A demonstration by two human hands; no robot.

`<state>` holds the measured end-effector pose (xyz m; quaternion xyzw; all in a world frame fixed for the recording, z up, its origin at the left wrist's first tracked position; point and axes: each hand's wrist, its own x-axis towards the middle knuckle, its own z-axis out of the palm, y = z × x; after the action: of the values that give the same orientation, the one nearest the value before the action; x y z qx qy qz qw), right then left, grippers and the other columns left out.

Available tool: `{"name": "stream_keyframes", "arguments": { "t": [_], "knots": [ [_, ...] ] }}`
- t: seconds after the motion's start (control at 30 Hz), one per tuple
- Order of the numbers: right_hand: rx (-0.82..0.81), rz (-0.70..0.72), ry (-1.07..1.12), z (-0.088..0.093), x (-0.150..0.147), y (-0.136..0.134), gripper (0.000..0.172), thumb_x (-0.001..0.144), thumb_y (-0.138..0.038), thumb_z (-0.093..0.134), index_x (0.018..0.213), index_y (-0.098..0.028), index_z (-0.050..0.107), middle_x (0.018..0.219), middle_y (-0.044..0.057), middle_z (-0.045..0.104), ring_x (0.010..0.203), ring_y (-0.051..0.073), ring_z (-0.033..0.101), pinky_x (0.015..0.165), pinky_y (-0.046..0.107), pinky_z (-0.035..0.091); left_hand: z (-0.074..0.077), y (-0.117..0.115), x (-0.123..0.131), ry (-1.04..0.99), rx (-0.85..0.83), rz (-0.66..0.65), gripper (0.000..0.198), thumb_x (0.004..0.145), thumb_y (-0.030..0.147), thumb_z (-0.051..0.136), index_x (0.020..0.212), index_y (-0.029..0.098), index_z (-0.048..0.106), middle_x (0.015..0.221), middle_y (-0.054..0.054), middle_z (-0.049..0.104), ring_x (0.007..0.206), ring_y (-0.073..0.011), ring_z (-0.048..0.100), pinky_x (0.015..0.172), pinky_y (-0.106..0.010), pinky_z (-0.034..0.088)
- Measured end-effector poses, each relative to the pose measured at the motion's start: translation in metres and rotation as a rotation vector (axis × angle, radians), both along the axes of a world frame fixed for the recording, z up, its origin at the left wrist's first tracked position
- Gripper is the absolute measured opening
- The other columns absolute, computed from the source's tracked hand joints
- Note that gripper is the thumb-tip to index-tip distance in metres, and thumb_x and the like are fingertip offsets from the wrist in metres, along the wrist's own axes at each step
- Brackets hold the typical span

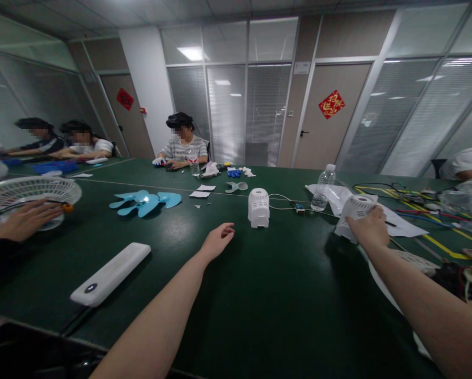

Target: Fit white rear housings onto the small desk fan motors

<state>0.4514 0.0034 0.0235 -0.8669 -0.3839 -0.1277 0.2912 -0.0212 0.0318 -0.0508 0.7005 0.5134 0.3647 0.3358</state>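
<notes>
While the head view looks down the green surface (259, 295), the right hand (370, 226) has its grip wrapped around a white ribbed housing (354, 207), which sits tilted at the right, near the water bottle (323, 188). The left hand (217, 240) reaches out mid-surface, grip loose and holding nothing, near a second housing (258, 207) standing upright. Far left, a co-worker's hand (22, 221) rests on a fan grille (34, 190).

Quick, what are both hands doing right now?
Left hand: open, empty, near the white motor cover.
Right hand: closed on a white fan housing.
</notes>
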Motion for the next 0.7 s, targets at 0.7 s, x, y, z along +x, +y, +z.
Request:
{"name": "stream_keyframes", "arguments": {
  "t": [0.7],
  "knots": [
    [-0.109,0.094,0.069,0.012,0.01,-0.002,0.094,0.074,-0.05,0.064,0.146,-0.027,0.008,0.134,0.022,0.037,0.115,0.038,0.05,0.081,0.043,0.04,-0.002,0.002,0.0,-0.011,0.016,-0.007,0.039,0.085,0.025,0.055,0.123,0.024,0.054,0.111,-0.004,0.067,0.098,-0.0175,0.064,0.091,-0.034,0.05]
  ]
}}
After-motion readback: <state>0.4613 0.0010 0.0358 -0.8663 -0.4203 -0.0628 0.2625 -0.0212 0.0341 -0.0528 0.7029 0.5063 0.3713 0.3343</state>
